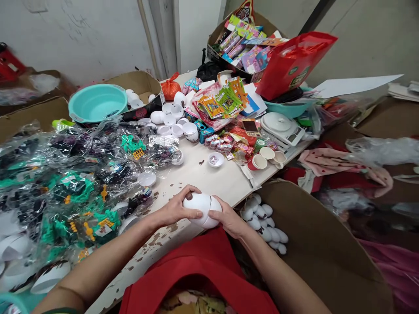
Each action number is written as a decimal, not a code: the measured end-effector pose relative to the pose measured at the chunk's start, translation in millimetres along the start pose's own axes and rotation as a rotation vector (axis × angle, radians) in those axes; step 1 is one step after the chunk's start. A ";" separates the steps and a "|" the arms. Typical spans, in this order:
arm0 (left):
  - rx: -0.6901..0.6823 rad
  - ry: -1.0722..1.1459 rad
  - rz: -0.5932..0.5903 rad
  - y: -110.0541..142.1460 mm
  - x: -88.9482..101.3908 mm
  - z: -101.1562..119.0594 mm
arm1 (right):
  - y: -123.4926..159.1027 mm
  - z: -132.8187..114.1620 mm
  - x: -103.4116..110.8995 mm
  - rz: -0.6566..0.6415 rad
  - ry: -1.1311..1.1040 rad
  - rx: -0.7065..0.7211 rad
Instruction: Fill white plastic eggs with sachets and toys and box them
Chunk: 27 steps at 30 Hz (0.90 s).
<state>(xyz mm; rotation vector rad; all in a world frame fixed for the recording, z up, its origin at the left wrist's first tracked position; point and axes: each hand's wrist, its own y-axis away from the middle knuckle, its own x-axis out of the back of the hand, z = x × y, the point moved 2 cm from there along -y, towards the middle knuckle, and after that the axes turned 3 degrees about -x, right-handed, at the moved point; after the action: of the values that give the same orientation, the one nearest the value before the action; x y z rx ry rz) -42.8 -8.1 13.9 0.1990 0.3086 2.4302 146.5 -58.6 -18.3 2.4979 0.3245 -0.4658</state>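
Observation:
A large white plastic egg with a dark brown spot is held on its side above the table's front edge. My left hand wraps around its longer half, thumb in front and fingers over the top. The shorter half is gripped by my right hand, thumb along the front near the seam. A dark line marks that seam between the halves. Whatever is inside the egg is hidden. Beyond my hands, a small white bowl-shaped shell holds small pinkish bits.
Clear-bagged green and black toy parts pile up on the left. Further back are white egg halves, a turquoise basin, candy packets, a kitchen scale and paper cups. Right of me, a cardboard box contains several white eggs.

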 end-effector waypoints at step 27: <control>-0.001 0.071 0.002 -4.5 11.3 -10.3 | -4.7 -42.1 -2.7 -0.155 0.103 -0.247</control>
<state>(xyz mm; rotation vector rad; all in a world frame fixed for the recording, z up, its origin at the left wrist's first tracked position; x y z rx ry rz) -51.0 0.8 3.5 0.1130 0.3384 2.4434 153.3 -30.9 13.0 2.2694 0.5835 -0.3358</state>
